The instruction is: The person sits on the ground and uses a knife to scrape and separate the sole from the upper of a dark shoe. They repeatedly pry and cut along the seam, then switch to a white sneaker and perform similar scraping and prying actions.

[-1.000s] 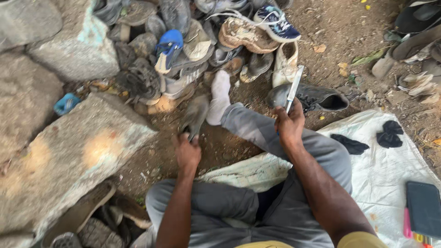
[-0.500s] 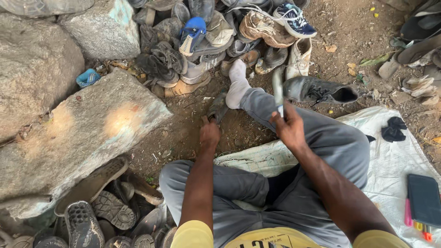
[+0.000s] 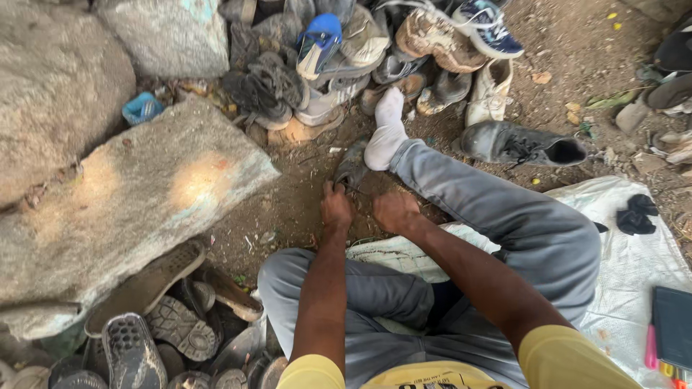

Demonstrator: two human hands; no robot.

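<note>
hands meet low over the dirt, just ahead of the person's knees. the left hand (image 3: 336, 207) has its grip pinched on the near end of a dark, worn shoe (image 3: 352, 167) that lies on the ground, fingers curled down onto it. the right hand (image 3: 395, 211) sits just beside the left, knuckles up and fingers folded under — whether its grip is pinching part of the shoe or something small of its own, i cannot tell, since the fingertips are hidden.

the shoe stretches away from the left grip toward a foot in a white sock (image 3: 386, 131), its far end touching or nearly touching the sock. the grey trouser leg (image 3: 497, 209) runs back from that sock on the right side of the right grip.

beyond both grips lies a heap of old footwear: a blue-soled shoe (image 3: 319, 43), a tan trainer (image 3: 431, 34) and a blue and white sneaker (image 3: 487, 27). off to the right of the right grip stands a black lace-up boot (image 3: 520, 145), well apart. left of the left grip is a large flat stone (image 3: 122, 194), with loose soles (image 3: 151, 317) piled nearer the body. a white woven sack (image 3: 634, 259) is spread under the person — a black rag (image 3: 636, 215) lies on it.
</note>
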